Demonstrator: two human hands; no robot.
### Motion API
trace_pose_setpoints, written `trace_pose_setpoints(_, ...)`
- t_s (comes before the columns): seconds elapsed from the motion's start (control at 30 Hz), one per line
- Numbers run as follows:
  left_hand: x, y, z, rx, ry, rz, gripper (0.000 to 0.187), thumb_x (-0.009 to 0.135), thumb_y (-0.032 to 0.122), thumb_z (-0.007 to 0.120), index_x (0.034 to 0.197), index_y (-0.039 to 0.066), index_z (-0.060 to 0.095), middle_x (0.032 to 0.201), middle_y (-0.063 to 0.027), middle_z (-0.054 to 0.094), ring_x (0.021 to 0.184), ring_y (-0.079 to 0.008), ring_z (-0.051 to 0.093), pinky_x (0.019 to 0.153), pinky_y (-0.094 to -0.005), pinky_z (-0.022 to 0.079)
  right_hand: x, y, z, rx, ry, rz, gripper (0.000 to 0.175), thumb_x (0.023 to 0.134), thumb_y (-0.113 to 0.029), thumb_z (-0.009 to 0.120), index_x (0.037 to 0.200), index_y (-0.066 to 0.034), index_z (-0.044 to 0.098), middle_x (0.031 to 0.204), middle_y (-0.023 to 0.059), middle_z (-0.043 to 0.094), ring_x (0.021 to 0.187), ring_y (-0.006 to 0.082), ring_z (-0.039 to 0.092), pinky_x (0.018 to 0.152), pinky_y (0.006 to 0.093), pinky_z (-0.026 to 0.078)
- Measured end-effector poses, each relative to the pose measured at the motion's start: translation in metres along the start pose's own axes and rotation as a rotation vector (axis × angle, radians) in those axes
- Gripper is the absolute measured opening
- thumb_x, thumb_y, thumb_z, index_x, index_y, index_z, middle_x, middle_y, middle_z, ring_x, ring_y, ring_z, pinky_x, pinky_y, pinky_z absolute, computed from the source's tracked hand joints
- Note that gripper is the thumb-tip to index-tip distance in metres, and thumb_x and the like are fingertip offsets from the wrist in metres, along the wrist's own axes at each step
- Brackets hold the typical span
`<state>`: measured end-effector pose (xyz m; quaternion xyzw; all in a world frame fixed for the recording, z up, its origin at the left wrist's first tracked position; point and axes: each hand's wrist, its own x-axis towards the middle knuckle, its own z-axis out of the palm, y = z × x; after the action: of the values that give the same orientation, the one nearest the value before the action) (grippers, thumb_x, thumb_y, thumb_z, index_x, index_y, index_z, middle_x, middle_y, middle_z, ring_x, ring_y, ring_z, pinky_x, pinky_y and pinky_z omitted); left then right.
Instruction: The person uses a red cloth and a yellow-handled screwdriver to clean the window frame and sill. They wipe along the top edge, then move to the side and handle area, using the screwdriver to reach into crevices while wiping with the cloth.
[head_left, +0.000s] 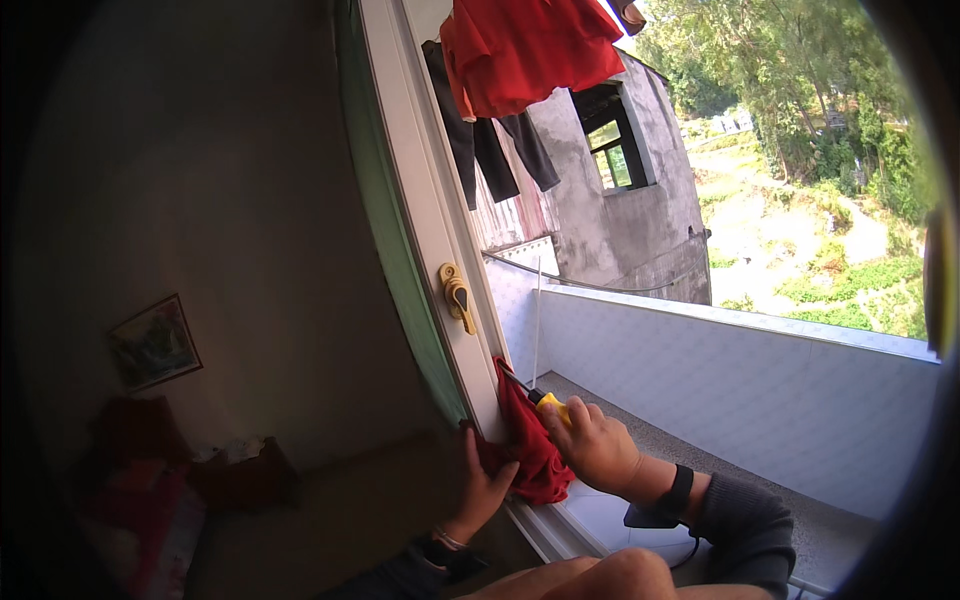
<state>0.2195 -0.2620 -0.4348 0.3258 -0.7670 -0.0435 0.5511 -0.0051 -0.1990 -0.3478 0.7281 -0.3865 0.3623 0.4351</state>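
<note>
My right hand (600, 450) grips a screwdriver (553, 409) by its yellow and black handle. Its metal shaft points up and left, and the tip meets a red cloth (529, 442) at the edge of a pale sliding door or window frame (420, 195). This cloth drapes around the lower part of the frame. My left hand (484, 484) clasps the cloth against the frame from the room side, with thumb and forefinger spread. Above both hands, a gold-coloured crescent latch (456, 298) is mounted on the frame.
A green curtain (390, 247) hangs along the frame. Outside, a tiled balcony wall (720, 382) runs to the right, below hanging red clothing (532, 60) and dark trousers (487, 154). Metal floor tracks (555, 536) lie below the frame. My bare knee (637, 574) is close by.
</note>
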Motion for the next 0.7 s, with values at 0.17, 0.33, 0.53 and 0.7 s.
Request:
trace_pose_setpoints(0.17,-0.006,-0.005,0.000,-0.016,0.023,-0.011,0.090,0.088,0.022,0.074,0.153,-0.006,0.017,0.149,-0.0286,0.035,0.139,-0.0362,0.036,0.117,-0.0433,0.028,-0.013,0.007,-0.003,0.062,0.003,-0.029,0.043,0.082,-0.015,0.063,0.124,-0.0039,0.058,0.092,0.0096,0.052,0.069,0.0175,0.056,0.045,0.0272,0.047)
trace_pose_setpoints(0.33,-0.013,-0.005,-0.001,0.023,0.083,-0.015,0.073,0.086,0.010,0.073,0.146,-0.005,0.033,0.141,-0.0238,0.045,0.132,-0.0319,0.044,0.113,-0.0407,0.033,-0.003,0.019,-0.002,0.016,0.048,-0.057,0.045,0.081,-0.016,0.063,0.124,-0.0040,0.058,0.095,0.0089,0.053,0.070,0.0170,0.057,0.045,0.0268,0.047)
trace_pose_setpoints(0.53,-0.018,-0.005,0.001,-0.081,0.118,-0.099,0.064,0.085,0.007,0.073,0.139,-0.003,0.041,0.131,-0.0196,0.051,0.122,-0.0284,0.050,0.108,-0.0394,0.038,0.032,0.022,-0.003,0.053,0.082,0.021,0.045,0.082,-0.013,0.062,0.126,-0.0039,0.058,0.093,0.0076,0.053,0.071,0.0178,0.058,0.047,0.0279,0.049)
trace_pose_setpoints(0.7,-0.016,0.001,0.003,-0.042,0.153,-0.053,0.056,0.089,0.014,0.073,0.134,-0.003,0.045,0.129,-0.0205,0.053,0.120,-0.0294,0.052,0.105,-0.0398,0.040,0.053,0.016,-0.011,0.110,-0.019,0.160,0.043,0.088,-0.010,0.062,0.130,-0.0061,0.058,0.103,0.0133,0.055,0.082,0.0267,0.062,0.061,0.0365,0.056)
